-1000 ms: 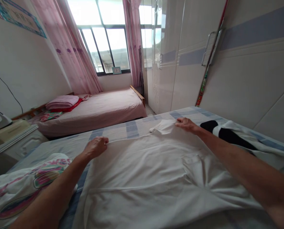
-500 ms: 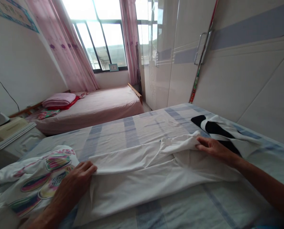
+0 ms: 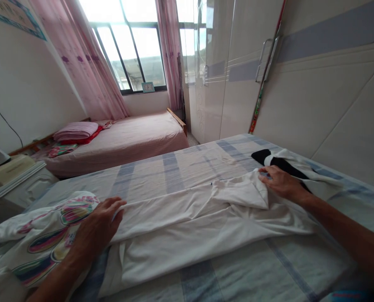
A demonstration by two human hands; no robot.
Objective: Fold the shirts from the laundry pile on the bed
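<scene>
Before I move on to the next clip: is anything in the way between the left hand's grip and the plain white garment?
Nothing visible is. The left hand, its grip open, is right at the left end of the white garment. The printed shirt lies on the hand's other side, not between them.

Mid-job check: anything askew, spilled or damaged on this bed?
No spill or damage shows. Slightly askew: the plain white garment. Its layers don't line up at the near-left corner, where one juts out from under another, and creases gather near the right hand.
</scene>
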